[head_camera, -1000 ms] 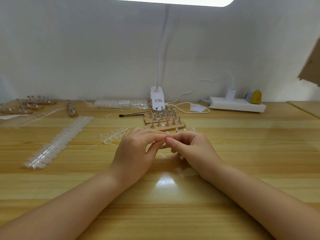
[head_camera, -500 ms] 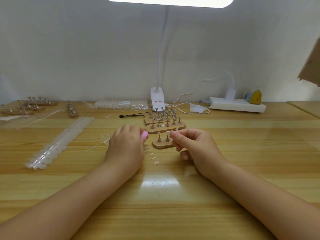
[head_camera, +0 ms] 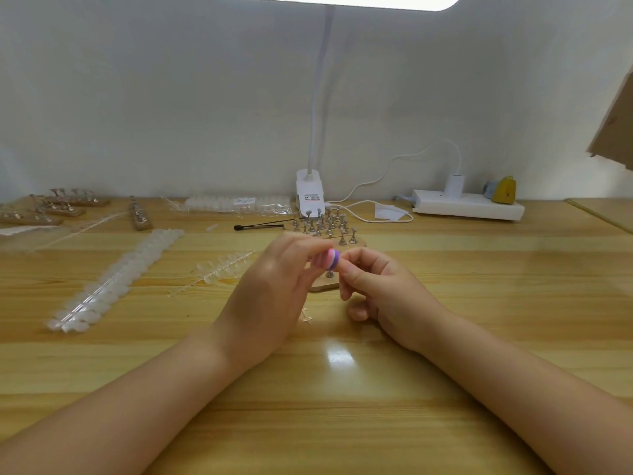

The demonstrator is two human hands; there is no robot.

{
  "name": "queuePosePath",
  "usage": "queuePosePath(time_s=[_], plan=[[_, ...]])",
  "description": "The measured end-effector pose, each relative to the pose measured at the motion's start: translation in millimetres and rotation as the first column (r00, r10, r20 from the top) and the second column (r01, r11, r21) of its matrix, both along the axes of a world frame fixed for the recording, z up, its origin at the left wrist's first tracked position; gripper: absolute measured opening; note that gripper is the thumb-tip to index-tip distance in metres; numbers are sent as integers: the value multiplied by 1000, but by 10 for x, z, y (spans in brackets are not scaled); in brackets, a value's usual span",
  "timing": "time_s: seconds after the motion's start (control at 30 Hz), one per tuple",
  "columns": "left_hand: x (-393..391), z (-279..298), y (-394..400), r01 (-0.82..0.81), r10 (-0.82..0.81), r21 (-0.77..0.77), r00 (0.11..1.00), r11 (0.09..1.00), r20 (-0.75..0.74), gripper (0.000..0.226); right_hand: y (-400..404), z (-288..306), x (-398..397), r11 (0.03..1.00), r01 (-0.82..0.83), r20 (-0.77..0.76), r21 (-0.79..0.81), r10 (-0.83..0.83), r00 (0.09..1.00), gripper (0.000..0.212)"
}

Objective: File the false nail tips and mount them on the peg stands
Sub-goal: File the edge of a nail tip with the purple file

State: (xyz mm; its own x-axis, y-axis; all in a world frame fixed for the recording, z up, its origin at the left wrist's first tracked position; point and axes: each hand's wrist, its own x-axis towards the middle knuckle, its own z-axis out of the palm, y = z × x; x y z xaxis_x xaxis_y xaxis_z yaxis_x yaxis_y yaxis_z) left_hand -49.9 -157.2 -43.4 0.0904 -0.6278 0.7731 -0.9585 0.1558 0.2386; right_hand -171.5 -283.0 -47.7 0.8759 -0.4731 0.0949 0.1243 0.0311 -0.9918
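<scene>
Item: pink-and-purple file [head_camera: 331, 259], held at desk centre between two hands.

Left hand [head_camera: 274, 286] grips the file in curled fingers; right hand [head_camera: 380, 293] is curled with fingertips pinched beside it, contents too small to tell. Peg stand [head_camera: 325, 284] lies just behind the hands; more stands [head_camera: 329, 229] beyond. Nail-tip strips [head_camera: 113, 279] lie left on the desk [head_camera: 479, 303]. Lamp base [head_camera: 310, 193] and power strip [head_camera: 467, 207] at the rear.

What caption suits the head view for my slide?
Left hand holds pink-and-purple nail file against right hand's fingers above wooden peg stand.
</scene>
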Motion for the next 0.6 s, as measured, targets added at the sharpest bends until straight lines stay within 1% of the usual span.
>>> queuePosePath(time_s=[0.07,0.13,0.2,0.27,0.33,0.43,0.5,0.57,0.6], plan=[[-5,-15,1,-6,6,50,1000,999,-4,24,3,8,-6,1000,-13,2,9,13,1000,14],[23,-24,14,-41,43,71,999,997,-29,22,-3,17,-12,999,-16,4,28,16,1000,11],[24,-5,24,-35,35,17,999,999,-19,23,-4,9,-6,1000,3,-5,6,-3,1000,7],[-2,16,15,6,-6,-44,1000,999,10,27,1,0,-1,999,14,-8,-29,-15,1000,9],[-20,-4,1,27,-27,-7,1000,1000,12,28,7,5,-2,999,11,0,-30,-11,1000,18],[16,-39,13,-40,43,61,998,997,-46,23,0,22,-3,1000,14,2,10,-14,1000,21],[24,-25,25,-39,40,13,999,999,-37,23,-3,15,5,1000,28,-2,10,-28,1000,19],[-3,-4,19,-7,8,-46,1000,999,8,26,1,6,10,999,35,-4,0,-35,999,16],[-17,-8,10,0,1,-41,999,999,33,26,2,5,9,999,31,-4,5,-31,1000,17]])
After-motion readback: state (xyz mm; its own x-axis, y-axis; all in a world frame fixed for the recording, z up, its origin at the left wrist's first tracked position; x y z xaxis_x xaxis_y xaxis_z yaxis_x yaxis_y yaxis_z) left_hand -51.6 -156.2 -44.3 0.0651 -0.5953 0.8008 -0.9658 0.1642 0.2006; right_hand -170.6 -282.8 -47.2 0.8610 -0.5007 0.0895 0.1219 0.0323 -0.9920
